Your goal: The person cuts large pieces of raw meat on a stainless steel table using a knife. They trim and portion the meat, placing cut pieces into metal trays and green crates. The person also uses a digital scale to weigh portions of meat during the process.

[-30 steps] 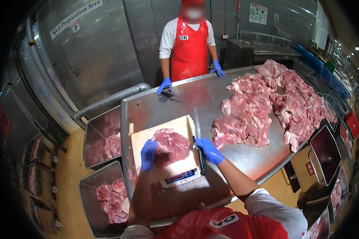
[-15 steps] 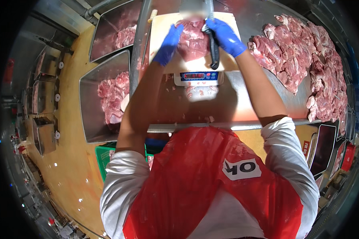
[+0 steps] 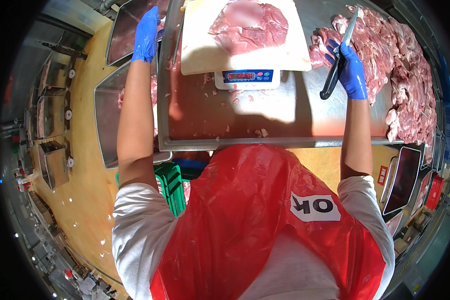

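My left hand (image 3: 147, 37), in a blue glove, reaches over the rim between the metal bins on the left. Its fingers look stretched out, and I see nothing held in it. In my blue-gloved right hand (image 3: 354, 75) is a knife (image 3: 333, 75) with a black handle, its blade pointing up and away over the meat pile. A flat piece of raw meat (image 3: 255, 35) lies spread on a white cutting board (image 3: 200, 57), part of it blurred. The board rests on a scale (image 3: 247, 86) with a blue panel and lit display.
Raw meat pieces (image 3: 412, 90) are heaped along the right of the steel table (image 3: 195, 117). Two metal bins (image 3: 107, 125) holding meat stand at the left. Small scraps lie before the scale. Below the table edge is a green crate (image 3: 170, 185).
Both hands have left the meat and moved apart, the left to the bins, the right toward the pile with the knife. The meat now lies flatter and wider on the board.
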Available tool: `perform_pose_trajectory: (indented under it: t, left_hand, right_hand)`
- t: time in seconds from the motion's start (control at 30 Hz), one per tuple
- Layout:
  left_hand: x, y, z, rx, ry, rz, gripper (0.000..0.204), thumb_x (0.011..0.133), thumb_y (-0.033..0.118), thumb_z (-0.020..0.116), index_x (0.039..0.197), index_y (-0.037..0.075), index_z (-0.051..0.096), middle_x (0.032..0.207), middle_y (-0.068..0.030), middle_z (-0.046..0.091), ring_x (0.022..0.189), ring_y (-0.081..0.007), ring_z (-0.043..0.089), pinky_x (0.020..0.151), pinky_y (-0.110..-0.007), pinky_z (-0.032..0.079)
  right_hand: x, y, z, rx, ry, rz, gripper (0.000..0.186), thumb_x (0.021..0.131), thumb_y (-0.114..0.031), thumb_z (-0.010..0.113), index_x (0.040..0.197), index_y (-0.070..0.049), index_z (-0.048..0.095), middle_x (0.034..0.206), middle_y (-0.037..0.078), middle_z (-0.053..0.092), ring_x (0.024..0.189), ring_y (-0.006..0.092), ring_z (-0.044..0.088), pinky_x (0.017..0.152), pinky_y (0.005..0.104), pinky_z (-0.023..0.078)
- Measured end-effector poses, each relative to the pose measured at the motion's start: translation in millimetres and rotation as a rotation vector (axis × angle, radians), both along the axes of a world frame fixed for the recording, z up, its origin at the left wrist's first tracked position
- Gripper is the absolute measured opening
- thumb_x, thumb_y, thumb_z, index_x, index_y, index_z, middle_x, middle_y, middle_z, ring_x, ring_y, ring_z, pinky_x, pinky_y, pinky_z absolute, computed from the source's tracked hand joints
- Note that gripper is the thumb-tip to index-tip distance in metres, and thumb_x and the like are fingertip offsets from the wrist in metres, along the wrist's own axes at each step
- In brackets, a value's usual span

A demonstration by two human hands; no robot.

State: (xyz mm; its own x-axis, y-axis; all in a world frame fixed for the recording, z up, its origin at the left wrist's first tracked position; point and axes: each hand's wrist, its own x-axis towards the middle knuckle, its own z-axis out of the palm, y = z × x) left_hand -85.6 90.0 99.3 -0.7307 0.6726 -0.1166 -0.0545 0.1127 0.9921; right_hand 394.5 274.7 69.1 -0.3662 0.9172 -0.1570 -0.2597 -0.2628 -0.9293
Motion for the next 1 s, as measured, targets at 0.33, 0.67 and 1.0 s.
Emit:
perform_pose_trajectory:
  t: [0.33,0.67,1.0]
  left_hand:
    - [-10.7,25.4,-13.1,0.050,-0.003,-0.112,0.067,0.092,0.048,0.057,0.141,0.006,0.042,0.143,-0.0166,0.045,0.120,-0.0253,0.050,0.099,-0.039,0.043]
    - [32.3,30.4,-0.6,-0.023,0.075,-0.229,0.063,0.093,0.047,0.056,0.140,0.007,0.043,0.135,-0.0154,0.050,0.121,-0.0283,0.050,0.097,-0.040,0.043]
    - [56.1,91.2,-48.7,0.007,0.591,-0.709,0.036,0.098,0.031,0.052,0.110,-0.001,0.064,0.096,-0.0063,0.062,0.085,-0.0153,0.054,0.081,-0.030,0.045]
  right_hand:
    - [0.3,-30.8,9.8,-0.019,0.004,0.045,0.045,0.098,-0.031,0.051,0.127,0.004,0.049,0.135,0.021,0.052,0.122,0.0349,0.052,0.102,0.0484,0.044]
    - [-10.7,-44.2,4.2,-0.094,0.083,0.040,0.045,0.099,-0.028,0.050,0.129,0.006,0.050,0.121,0.018,0.062,0.110,0.0280,0.061,0.095,0.0396,0.050]
    - [-75.1,-35.6,-12.0,-0.284,0.198,0.168,0.024,0.097,-0.023,0.055,0.109,-0.002,0.055,0.108,0.014,0.062,0.097,0.0252,0.063,0.086,0.0448,0.055]
